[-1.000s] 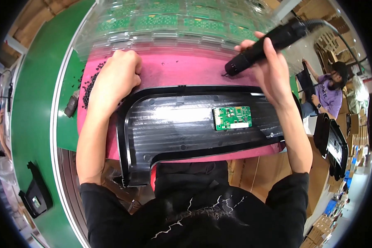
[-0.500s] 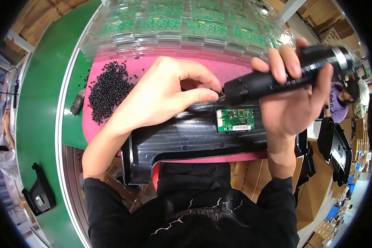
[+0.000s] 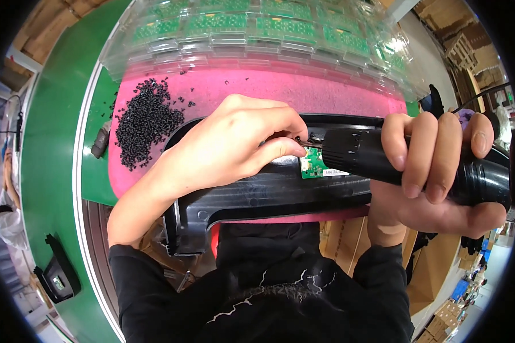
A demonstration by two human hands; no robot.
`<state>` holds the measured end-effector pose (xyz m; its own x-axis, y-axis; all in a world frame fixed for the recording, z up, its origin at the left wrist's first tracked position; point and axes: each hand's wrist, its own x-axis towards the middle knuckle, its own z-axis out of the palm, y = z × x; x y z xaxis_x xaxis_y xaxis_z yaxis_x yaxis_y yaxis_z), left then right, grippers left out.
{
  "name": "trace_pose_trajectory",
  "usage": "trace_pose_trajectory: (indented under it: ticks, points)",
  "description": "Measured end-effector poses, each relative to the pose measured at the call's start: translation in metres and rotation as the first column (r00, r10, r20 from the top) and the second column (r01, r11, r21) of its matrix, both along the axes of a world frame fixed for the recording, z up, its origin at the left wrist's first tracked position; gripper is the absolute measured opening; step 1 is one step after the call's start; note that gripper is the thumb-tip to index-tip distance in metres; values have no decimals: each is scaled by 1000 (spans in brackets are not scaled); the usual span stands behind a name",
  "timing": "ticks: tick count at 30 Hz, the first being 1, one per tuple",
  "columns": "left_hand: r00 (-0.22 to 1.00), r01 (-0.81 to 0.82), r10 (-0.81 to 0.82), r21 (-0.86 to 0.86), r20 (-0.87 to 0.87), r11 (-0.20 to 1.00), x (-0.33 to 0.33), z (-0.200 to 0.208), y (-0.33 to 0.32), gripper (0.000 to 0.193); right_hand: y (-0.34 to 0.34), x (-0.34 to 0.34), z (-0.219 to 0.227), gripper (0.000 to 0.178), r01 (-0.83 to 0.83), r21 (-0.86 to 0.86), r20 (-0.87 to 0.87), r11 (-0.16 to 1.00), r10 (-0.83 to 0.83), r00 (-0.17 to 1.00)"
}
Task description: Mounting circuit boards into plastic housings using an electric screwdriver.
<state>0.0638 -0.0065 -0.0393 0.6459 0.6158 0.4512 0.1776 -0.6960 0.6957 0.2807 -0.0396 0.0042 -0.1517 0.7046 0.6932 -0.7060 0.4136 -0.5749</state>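
Note:
My right hand (image 3: 435,166) is wrapped round a black electric screwdriver (image 3: 352,154), which lies nearly level with its bit pointing left. Close to the bit tip, my left hand (image 3: 229,140) pinches a tiny black screw (image 3: 298,139), partly hidden by finger and thumb. Both hands are over a long black plastic housing (image 3: 252,200). In it sits a green circuit board (image 3: 312,167), its right part covered by the screwdriver. Whether the bit touches the screw is too small to make out.
A heap of small black screws (image 3: 146,123) lies on the pink mat (image 3: 223,86), left of the housing. Clear plastic trays (image 3: 217,48) of green boards stand behind it. A grey lump (image 3: 100,143) sits by the mat; another black housing (image 3: 60,274) lies on the green table.
The screwdriver has come down and right, and now lies over the right part of the board. My left hand has shifted slightly down, still pinching near the bit.

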Motion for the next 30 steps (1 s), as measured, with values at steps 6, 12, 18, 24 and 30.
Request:
trace_pose_trajectory:
  ticks: [6,12,18,24,30]
  points:
    - [998,-46,49,61,-39,997,9,-9,-4,17,6,5,-5,58,-5,41,94,999,1,996]
    - [996,-85,87,117,-13,989,25,-10,0,16,17,37,0,57,-38,114,261,993,7,965]
    - [996,-75,80,115,-47,991,38,-25,3,16,21,68,-17,52,195,38,342,980,-196,919]
    - [957,29,-9,64,-290,998,47,-32,3,41,31,84,-40,37,323,-109,389,940,-259,884]
    - [898,52,-4,96,-440,994,55,-37,2,52,34,89,-50,38,362,-112,417,925,-287,863]
